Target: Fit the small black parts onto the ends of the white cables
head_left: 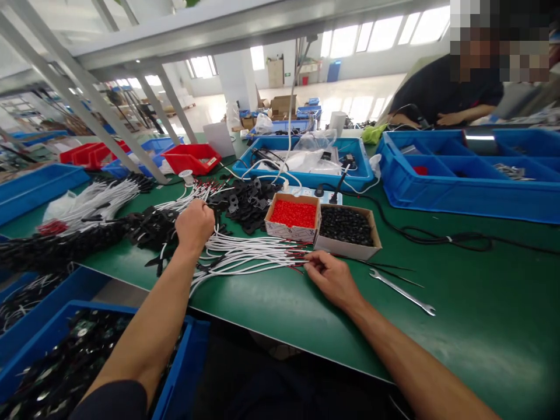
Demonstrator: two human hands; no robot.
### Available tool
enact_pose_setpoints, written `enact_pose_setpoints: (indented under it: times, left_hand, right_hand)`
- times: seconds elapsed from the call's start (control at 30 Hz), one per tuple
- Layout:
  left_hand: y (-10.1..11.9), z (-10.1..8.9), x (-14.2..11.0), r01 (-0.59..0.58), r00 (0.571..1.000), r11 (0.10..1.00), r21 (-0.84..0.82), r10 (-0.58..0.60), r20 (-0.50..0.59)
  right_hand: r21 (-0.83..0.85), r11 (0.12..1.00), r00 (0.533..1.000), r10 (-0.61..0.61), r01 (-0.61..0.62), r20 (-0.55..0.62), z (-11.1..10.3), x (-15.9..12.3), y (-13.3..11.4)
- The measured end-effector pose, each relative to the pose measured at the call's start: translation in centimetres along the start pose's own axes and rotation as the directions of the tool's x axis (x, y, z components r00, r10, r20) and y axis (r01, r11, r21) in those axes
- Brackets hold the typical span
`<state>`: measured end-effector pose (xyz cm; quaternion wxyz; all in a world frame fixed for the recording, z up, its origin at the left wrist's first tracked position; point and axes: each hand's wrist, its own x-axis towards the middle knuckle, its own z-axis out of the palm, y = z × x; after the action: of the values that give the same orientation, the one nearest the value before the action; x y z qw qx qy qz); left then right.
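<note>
A bundle of white cables lies across the green table, with thin red and black wire ends pointing right. My right hand is at those ends, thumb and forefinger pinched on a cable's wire end. My left hand is closed in a fist above the left part of the bundle; what it holds is hidden. Beyond the bundle stand a cardboard box of small red pieces and another box of small black pieces. Flat black plastic parts are heaped between the left hand and these boxes.
A wrench lies right of my right hand, near thin black wires. Behind are a blue tray, a power strip, a red bin and a divided blue bin. A blue crate stands below left. A person sits across.
</note>
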<state>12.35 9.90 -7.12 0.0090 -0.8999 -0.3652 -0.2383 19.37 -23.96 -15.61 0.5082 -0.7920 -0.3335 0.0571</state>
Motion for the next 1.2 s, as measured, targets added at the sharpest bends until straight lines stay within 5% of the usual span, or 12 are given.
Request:
enact_pose_setpoints:
  times: [0.1, 0.17, 0.23, 0.33, 0.43, 0.53, 0.67, 0.83, 1.0, 1.2]
  left_hand:
    - [2.1, -1.5, -4.2, -0.046, 0.988, 0.920, -0.390, 0.100, 0.119]
    - [4.3, -1.5, -7.9, -0.049, 0.911, 0.801, -0.596, 0.281, 0.302]
    - [6.4, -1.0, -11.2, -0.038, 0.820, 0.713, -0.700, 0.422, 0.386]
    - [8.5, 0.0, -13.9, 0.003, 0.771, 0.663, -0.748, 0.475, 0.424]
    - [8.6, 0.8, -14.0, -0.047, 0.793, 0.649, -0.759, 0.487, 0.367]
    - [7.7, 1.1, -13.5, -0.229, 0.841, 0.739, -0.634, 0.478, 0.253]
    - [6.9, 1.2, -13.6, -0.513, 0.751, 0.775, -0.369, 0.614, 0.244]
    - [6.9, 1.9, -14.1, -0.649, 0.689, 0.730, -0.215, 0.683, 0.241]
    - [6.8, 3.0, -14.2, -0.679, 0.701, 0.711, -0.182, 0.702, 0.129]
    - [5.6, 3.1, -14.3, -0.512, 0.836, 0.735, -0.445, 0.546, -0.061]
  right_hand:
    - [0.159, 0.986, 0.998, 0.039, -0.045, 0.039, 0.0, -0.2, -0.4]
    - [0.310, 0.948, 0.994, 0.049, -0.078, 0.102, 0.1, -0.3, -0.5]
    - [0.428, 0.895, 0.984, 0.059, -0.127, 0.167, 0.3, -0.4, -0.5]
    - [0.466, 0.854, 0.964, 0.136, -0.231, 0.228, 0.4, -0.3, -0.2]
    - [0.455, 0.840, 0.953, 0.221, -0.295, 0.209, 0.3, 0.0, 0.0]
    - [0.482, 0.816, 0.946, 0.307, -0.319, 0.105, 0.2, 0.3, 0.0]
    - [0.515, 0.797, 0.930, 0.368, -0.314, -0.003, 0.1, 0.5, 0.0]
    - [0.497, 0.829, 0.922, 0.363, -0.255, -0.134, -0.1, 0.5, 0.1]
    - [0.474, 0.866, 0.897, 0.327, -0.160, -0.295, -0.7, 0.5, 0.3]
    - [0.416, 0.908, 0.830, 0.272, -0.053, -0.487, -0.9, 0.7, 0.7]
